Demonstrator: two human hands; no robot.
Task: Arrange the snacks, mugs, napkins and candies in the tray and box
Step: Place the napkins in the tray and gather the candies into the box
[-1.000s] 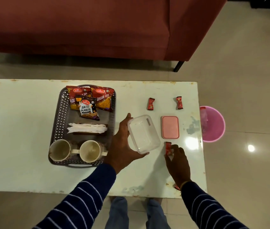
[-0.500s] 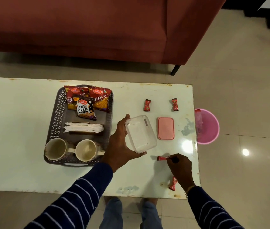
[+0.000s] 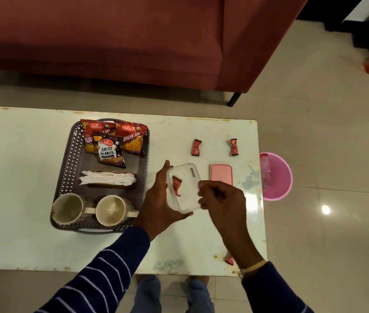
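My left hand (image 3: 158, 199) grips a clear plastic box (image 3: 186, 199) just above the table, to the right of the tray. One red candy (image 3: 176, 185) lies inside the box. My right hand (image 3: 223, 197) hovers at the box's right rim with loosely curled fingers, and I see nothing in them. Two red candies (image 3: 196, 147) (image 3: 233, 147) lie farther back on the table. Another candy (image 3: 229, 260) peeks out beside my right wrist near the front edge. The grey tray (image 3: 66, 168) holds snack packets (image 3: 111, 143), napkins (image 3: 108, 178) and two mugs (image 3: 67, 208) (image 3: 111, 210).
The pink lid (image 3: 221, 176) lies flat on the white table (image 3: 21, 177), right of the box. A pink bin (image 3: 276, 177) stands on the floor past the table's right edge. A red sofa (image 3: 111, 41) runs behind the table.
My right hand picked a red candy off the table near the front, rose to the box, and the candy now lies inside it. My left hand kept holding the box.
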